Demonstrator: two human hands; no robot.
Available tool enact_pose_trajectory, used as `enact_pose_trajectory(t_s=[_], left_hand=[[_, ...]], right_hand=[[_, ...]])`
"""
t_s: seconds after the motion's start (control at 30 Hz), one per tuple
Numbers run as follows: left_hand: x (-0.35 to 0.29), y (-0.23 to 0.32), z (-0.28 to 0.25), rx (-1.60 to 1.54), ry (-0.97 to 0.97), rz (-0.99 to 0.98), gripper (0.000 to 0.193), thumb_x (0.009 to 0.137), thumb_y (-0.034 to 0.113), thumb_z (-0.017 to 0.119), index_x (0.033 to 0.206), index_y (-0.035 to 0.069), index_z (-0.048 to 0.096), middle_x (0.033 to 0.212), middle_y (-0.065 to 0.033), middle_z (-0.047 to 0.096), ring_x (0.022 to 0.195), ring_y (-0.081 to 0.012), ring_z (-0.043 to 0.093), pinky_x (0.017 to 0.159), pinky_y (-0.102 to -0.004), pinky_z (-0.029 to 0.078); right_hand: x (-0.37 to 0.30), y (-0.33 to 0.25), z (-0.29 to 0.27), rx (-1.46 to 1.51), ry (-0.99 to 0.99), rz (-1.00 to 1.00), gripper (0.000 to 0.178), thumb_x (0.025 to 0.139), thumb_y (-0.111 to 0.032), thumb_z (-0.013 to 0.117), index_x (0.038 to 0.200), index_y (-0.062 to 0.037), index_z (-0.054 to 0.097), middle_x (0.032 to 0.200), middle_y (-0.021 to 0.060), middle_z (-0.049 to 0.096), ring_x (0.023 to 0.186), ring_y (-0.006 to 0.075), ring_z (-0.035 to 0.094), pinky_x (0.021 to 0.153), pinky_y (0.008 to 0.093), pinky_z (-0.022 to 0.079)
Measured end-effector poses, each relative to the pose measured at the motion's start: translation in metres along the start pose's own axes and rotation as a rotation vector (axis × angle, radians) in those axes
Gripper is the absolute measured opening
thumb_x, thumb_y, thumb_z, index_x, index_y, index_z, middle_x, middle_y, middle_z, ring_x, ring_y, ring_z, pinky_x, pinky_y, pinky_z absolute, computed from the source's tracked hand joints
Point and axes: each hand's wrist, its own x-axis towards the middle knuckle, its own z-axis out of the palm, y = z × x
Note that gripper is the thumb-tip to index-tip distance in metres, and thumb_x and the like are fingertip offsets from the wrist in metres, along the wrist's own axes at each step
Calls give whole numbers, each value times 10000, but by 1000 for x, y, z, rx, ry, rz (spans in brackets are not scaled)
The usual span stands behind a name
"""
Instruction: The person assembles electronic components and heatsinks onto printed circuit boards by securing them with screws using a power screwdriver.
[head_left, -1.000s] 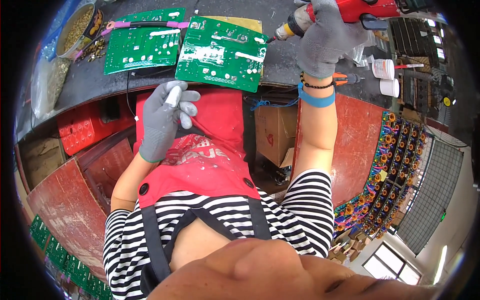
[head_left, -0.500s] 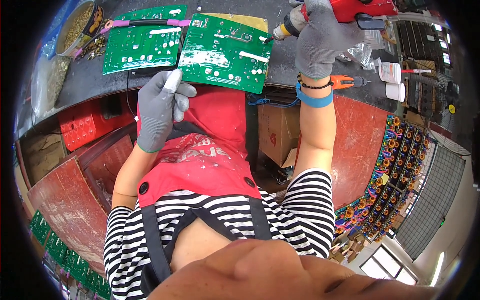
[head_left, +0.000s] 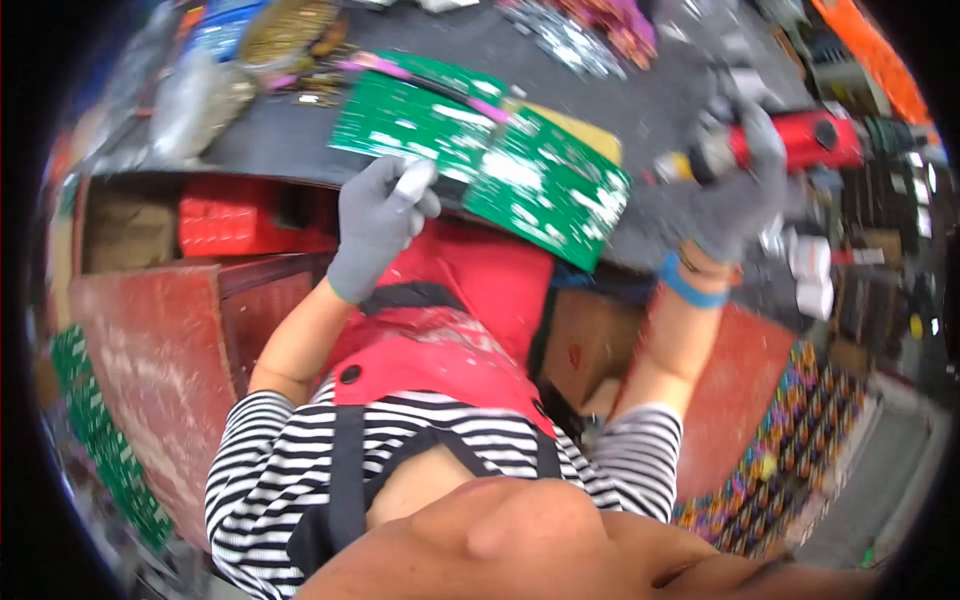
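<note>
Circuit boards (head_left: 545, 185), green, lie side by side at the near edge of the dark bench (head_left: 650, 110). Your right hand (head_left: 735, 195), gloved grey, is closed round a red power screwdriver (head_left: 800, 140) held off to the boards' right. Your left hand (head_left: 385, 215) is curled about a small white piece (head_left: 410, 178) at the boards' edge. Step in hand, as judged: fastening; next calls for bringing the tip onto a board. Clear bags (head_left: 195, 95) at far left; contents blurred.

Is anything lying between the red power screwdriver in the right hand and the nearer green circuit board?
Nothing visible. The right hand holds the red screwdriver beside the nearer green board, with only bare dark benchtop between.
</note>
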Motion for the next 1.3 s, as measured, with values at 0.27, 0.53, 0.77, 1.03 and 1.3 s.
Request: enact_pose_trajectory(t_s=[0.27, 0.53, 0.77, 1.03, 1.3], left_hand=[[237, 100, -130, 139, 499, 591, 159, 884, 170, 705, 939, 25, 739, 722, 10, 658, 591, -37, 564, 515, -188, 448], [387, 110, -190, 1249, 294, 321, 323, 908, 275, 600, 1121, 48, 687, 1066, -186, 703, 959, -320, 696, 877, -403, 528], [357, 133, -156, 1347, 272, 616, 369, 925, 307, 539, 1198, 73, 623, 1072, -214, 682, 975, -378, 668, 845, -468, 514], [148, 54, -124, 1581, -37, 726, 463, 860, 491, 573, 951, 65, 730, 914, -206, 702, 820, -375, 685, 753, -460, 529], [120, 10, -54, 312, -227, 388, 375, 775, 275, 793, 1059, 47, 702, 886, -65, 724, 797, -146, 678, 742, -329, 546]], right_hand=[[29, -2, 51, -246, -262, -118, 254, 916, -154, 588, 1053, 60, 579, 922, 127, 664, 761, 174, 655, 704, 305, 538], [16, 14, 73, -619, -305, -147, 297, 939, -255, 624, 1047, 21, 591, 963, 61, 653, 847, 125, 612, 798, 293, 497], [-49, 48, 63, -1426, -867, -193, 837, 711, -503, 784, 1303, 15, 498, 1286, 231, 554, 1183, 390, 539, 984, 473, 443], [-16, 66, 93, -1526, -1232, -216, 487, 764, -442, 725, 1054, -67, 616, 999, 166, 656, 1003, 363, 611, 865, 452, 489], [-26, 43, 42, -909, -1113, 49, 180, 852, -141, 668, 830, 20, 593, 678, 19, 498, 684, 87, 431, 600, 289, 385]])
